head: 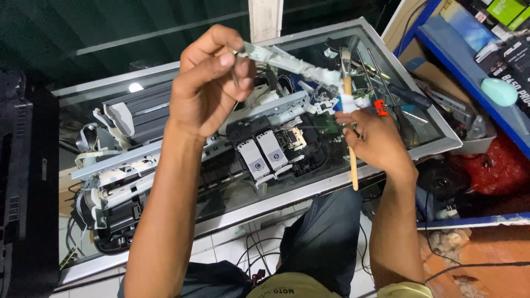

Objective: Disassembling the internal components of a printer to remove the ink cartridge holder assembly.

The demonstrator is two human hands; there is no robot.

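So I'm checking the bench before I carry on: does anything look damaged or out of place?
Yes. The printer on the glass table lies open, cover off, its ink cartridges and white ribbon cables exposed. The left hand holds a long pale strip; the right hand holds a brush.

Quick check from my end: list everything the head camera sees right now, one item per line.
long plastic part: one, pale grey, held up over the table
brush: one, wooden handle, touching the part's end
opened printer: one, black and grey, on the table
ink cartridges: two, grey, in the printer
glass table: one, metal-framed
screwdrivers: several, right side of table
blue shelf: one, far right
left hand: gripping the part
right hand: holding the brush
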